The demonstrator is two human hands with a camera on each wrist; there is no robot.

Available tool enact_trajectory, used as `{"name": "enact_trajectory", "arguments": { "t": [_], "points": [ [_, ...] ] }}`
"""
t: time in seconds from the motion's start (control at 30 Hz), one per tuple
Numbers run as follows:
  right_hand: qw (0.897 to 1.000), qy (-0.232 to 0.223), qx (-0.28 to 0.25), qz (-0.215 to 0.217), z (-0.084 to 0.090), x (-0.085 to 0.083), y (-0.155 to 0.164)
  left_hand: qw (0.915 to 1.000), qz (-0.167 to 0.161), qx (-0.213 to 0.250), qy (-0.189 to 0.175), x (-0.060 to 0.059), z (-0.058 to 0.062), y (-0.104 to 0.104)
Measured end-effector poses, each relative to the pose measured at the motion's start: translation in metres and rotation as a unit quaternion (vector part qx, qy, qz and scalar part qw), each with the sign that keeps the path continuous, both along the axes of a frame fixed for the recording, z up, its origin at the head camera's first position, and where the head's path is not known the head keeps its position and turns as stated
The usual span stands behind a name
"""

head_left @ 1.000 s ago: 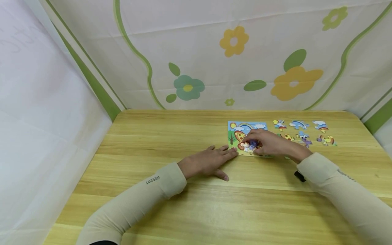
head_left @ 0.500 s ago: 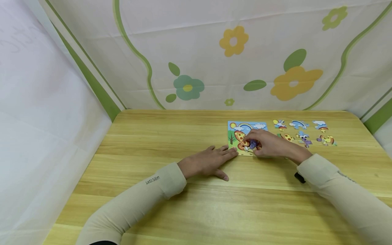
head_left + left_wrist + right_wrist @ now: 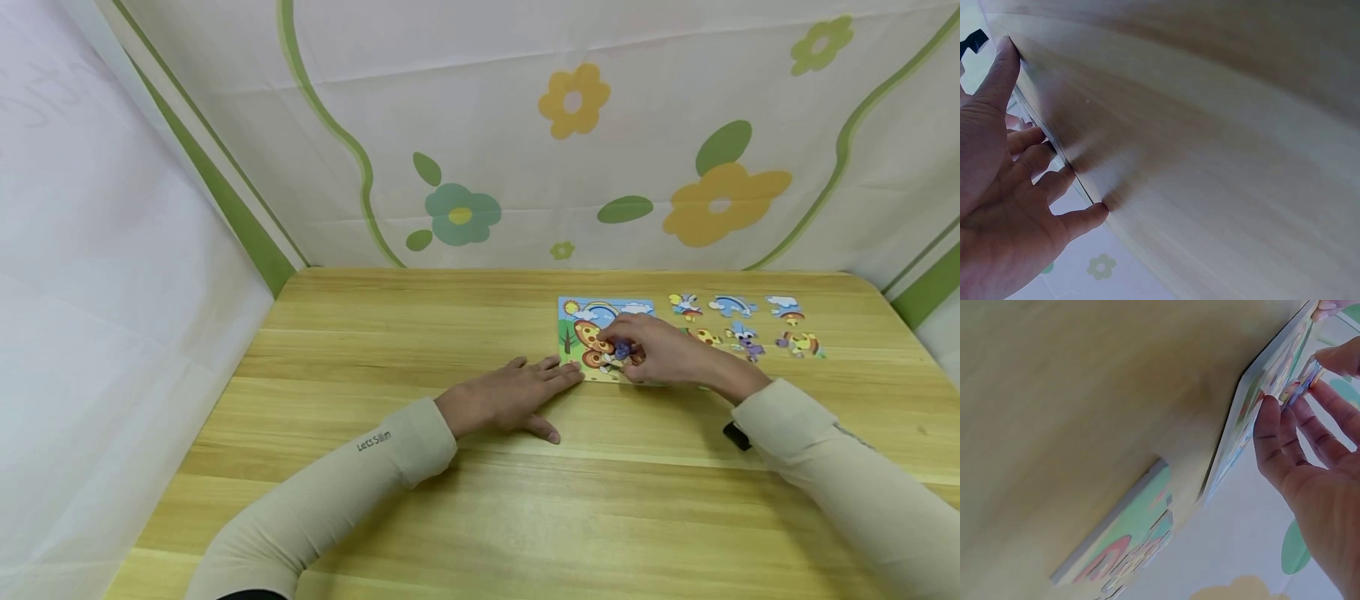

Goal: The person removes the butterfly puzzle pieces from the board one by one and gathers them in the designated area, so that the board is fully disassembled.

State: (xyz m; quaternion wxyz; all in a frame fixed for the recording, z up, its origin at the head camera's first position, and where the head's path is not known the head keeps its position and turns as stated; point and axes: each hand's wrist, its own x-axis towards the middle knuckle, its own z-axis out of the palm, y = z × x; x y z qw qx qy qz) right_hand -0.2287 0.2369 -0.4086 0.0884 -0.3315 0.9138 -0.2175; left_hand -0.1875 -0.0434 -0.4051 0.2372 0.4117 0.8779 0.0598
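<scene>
A colourful puzzle board with a butterfly picture lies flat on the wooden table. My right hand is over the board's lower middle and pinches a small purple-blue puzzle piece between thumb and fingers. In the right wrist view the piece sits at the fingertips just above the board. My left hand lies flat on the table, palm down, with its fingertips against the board's lower left corner. The left wrist view shows those fingers along the board's edge.
Several loose puzzle pieces lie in two rows on the table to the right of the board; one piece shows close in the right wrist view. A flower-patterned curtain closes off the back, and a white sheet the left.
The right hand has shifted slightly right and back over the board, and the pinched piece has turned, now showing purple instead of white. The left hand has stayed still.
</scene>
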Motion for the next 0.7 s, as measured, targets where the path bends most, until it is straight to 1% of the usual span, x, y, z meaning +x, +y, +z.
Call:
{"name": "enact_trajectory", "arguments": {
  "t": [0.2, 0.37, 0.57, 0.7],
  "points": [
    [1.000, -0.004, 0.004, -0.008, 0.005, 0.002, 0.006, 1.0000, -0.003, 0.002, 0.005, 0.000, 0.000, 0.000],
    [1.000, 0.003, 0.012, -0.017, 0.009, 0.004, 0.014, 0.9999, -0.004, 0.004, 0.008, 0.000, -0.001, -0.001],
    [1.000, 0.003, 0.005, -0.020, 0.012, 0.009, 0.025, 0.9999, -0.004, 0.008, 0.006, 0.000, -0.002, -0.002],
    [1.000, 0.016, 0.007, -0.019, 0.014, 0.012, 0.031, 0.9999, -0.005, 0.011, 0.005, 0.000, -0.002, -0.002]
  ]
}}
